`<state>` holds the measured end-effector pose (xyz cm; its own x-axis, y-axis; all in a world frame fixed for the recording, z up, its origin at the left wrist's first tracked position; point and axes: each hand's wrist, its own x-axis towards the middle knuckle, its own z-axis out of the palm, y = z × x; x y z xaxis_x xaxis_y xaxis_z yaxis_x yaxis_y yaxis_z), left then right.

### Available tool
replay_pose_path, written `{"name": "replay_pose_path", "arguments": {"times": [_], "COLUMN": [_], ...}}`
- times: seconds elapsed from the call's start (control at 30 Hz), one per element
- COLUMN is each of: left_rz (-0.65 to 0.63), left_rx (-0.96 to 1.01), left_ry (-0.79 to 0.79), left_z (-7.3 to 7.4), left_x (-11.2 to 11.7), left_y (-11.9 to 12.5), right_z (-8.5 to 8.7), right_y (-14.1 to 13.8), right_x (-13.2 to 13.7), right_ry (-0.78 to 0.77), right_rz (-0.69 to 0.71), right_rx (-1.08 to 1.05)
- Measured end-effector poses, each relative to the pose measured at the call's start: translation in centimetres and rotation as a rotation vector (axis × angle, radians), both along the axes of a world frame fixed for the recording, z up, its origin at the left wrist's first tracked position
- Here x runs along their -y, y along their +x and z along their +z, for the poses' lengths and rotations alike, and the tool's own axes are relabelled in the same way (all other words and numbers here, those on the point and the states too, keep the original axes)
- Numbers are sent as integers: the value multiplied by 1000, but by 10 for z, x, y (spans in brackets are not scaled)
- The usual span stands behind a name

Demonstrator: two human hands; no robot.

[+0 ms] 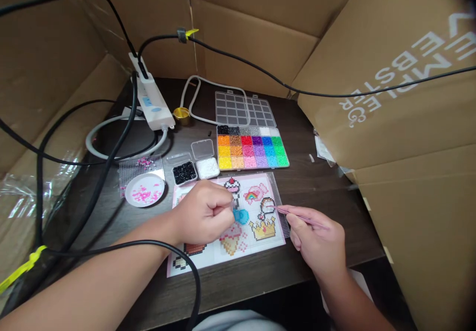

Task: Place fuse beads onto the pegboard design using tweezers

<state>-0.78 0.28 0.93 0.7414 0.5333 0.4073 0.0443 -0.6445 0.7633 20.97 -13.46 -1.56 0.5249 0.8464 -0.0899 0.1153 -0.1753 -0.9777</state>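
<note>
Take the pink-bordered pattern sheet on the dark wooden table as your landmark. Your left hand rested on its middle; your right hand lay just right of it, holding thin pink tweezers whose tip reached onto the sheet. Behind it sat the multicoloured compartmented bead box. Behind and left stood two small clear tubs. Left of it lay the round white dish.

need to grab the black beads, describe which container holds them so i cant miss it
On the dark wooden table, find the large multicoloured bead organiser tray. Left of its front edge sit two small clear plastic boxes side by side; the left box holds black beads, while its neighbour holds white.
</note>
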Motion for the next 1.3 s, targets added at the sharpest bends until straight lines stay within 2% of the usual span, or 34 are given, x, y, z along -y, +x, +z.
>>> {"name": "replay_pose_path", "arguments": {"times": [0.3, 1.3], "left_rz": [-4, -23], "left_rx": [12, 9], "left_ry": [32, 20], "left_z": [-1, 0], "left_x": [0, 0], "left_y": [0, 1], "right_z": [-1, 0], "right_y": [2, 0], "right_x": [2, 0], "right_ry": [3, 14], "right_rz": [93, 100], "right_rx": [107, 87]}}
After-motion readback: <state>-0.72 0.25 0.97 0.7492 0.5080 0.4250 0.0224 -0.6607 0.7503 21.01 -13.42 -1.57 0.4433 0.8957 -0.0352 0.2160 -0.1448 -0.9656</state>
